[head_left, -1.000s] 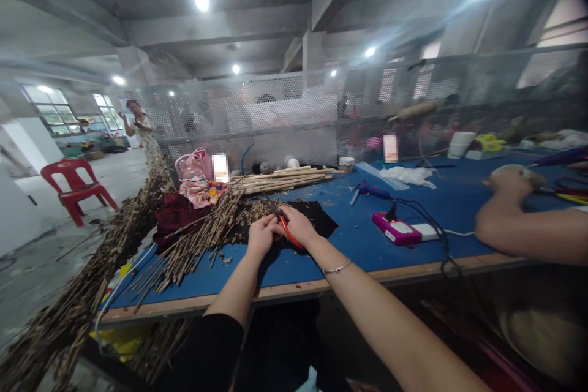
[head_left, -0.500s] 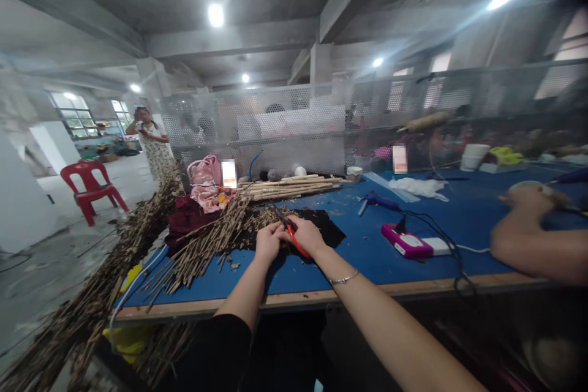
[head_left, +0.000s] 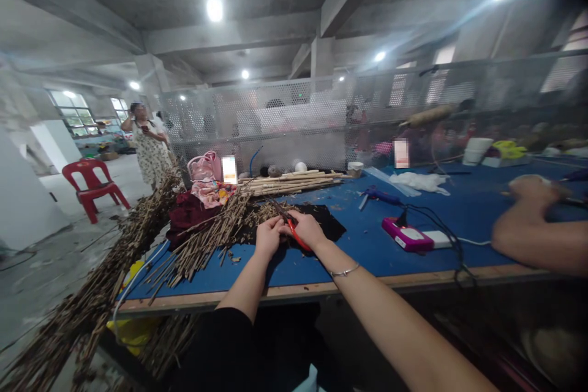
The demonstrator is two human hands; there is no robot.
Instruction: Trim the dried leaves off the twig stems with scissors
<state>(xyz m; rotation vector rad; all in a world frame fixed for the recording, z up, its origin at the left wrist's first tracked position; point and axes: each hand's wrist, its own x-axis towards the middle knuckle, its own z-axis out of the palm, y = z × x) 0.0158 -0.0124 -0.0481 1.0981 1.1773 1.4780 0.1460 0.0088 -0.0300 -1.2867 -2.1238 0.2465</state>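
My right hand (head_left: 307,229) is wrapped round red-handled pruning shears (head_left: 298,236), whose dark blades point up and to the left. Close beside it, my left hand (head_left: 270,236) has its fingers pinched together near the shears; whatever they hold is too small and hidden to make out. Under and beyond both hands lies a black cloth (head_left: 328,223) with small cut bits of twig (head_left: 260,215) heaped on it. To the left of my left hand, a bunch of dry brown twigs (head_left: 202,251) rests on the blue table (head_left: 358,263).
Long dry stalks (head_left: 87,282) lean along the table's left end. Pale sticks (head_left: 298,182) lie at the back. A blue glue gun (head_left: 381,196) and a purple power strip (head_left: 407,234) with cables sit to the right. A co-worker's arm (head_left: 537,233) reaches in at far right; a person (head_left: 149,144) stands behind.
My hands stay close together over the cloth, shifted very slightly, with the shears still in the right one. The person in the background has changed posture a little.
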